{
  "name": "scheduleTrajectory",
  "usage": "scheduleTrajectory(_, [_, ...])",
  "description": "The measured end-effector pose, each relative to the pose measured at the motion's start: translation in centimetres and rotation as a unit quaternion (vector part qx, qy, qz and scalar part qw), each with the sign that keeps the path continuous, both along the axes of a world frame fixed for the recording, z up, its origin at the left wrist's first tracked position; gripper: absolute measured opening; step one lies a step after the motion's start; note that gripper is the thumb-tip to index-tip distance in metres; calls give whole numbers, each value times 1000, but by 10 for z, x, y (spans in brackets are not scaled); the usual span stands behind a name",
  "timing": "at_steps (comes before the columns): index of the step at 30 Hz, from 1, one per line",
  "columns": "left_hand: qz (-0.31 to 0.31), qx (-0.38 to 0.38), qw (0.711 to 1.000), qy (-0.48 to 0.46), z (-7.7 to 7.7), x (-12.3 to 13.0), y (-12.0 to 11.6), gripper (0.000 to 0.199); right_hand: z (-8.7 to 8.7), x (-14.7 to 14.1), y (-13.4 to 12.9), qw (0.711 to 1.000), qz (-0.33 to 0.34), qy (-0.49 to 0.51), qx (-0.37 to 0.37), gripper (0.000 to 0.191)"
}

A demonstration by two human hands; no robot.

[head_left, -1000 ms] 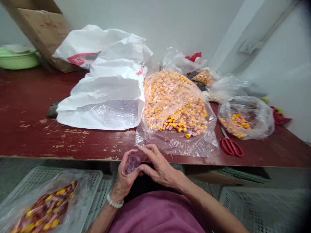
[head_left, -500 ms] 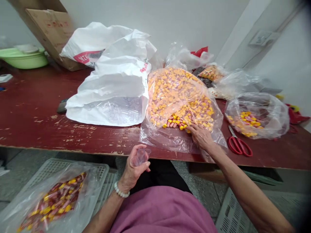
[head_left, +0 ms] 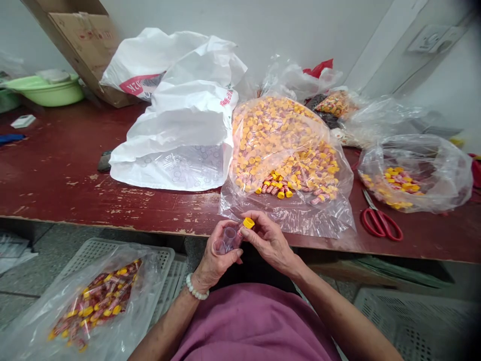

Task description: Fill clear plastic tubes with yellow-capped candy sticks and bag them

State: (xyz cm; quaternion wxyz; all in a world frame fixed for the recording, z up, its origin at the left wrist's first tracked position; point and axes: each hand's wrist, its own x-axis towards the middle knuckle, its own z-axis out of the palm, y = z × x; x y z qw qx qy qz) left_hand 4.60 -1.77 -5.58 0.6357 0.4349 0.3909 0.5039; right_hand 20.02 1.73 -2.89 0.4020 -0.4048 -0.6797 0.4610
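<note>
Our left hand [head_left: 216, 255] wraps a clear plastic vial [head_left: 230, 239] just below the table edge [head_left: 112, 226], and our right hand [head_left: 270, 245] pinches a yellow cap [head_left: 248, 222] at its mouth. Folds hide the red lettering [head_left: 141, 84] on the white sack [head_left: 169, 65], so we cannot read it.

A dark red wooden table [head_left: 56, 170], its paint worn and chipped near the front edge, spans the frame. At centre lie a white plastic sack [head_left: 169, 165] and a big clear plastic bag [head_left: 281, 150] of yellow caps and small pinkish pieces. To the right rest a smaller clear bag [head_left: 415, 175] and red-handled scissors [head_left: 381, 224]. A green basin [head_left: 45, 93] stands upper left.
</note>
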Motion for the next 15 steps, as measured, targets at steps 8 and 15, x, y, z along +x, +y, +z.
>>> scheduleTrajectory(8, [10,-11,999,-30,-1,-2,-3,54,12,7,-2,980,18,-99,169,37])
scheduleTrajectory(15, [26,-38,998,-42,1,-6,0,53,7,12,11,967,100,-158,170,34])
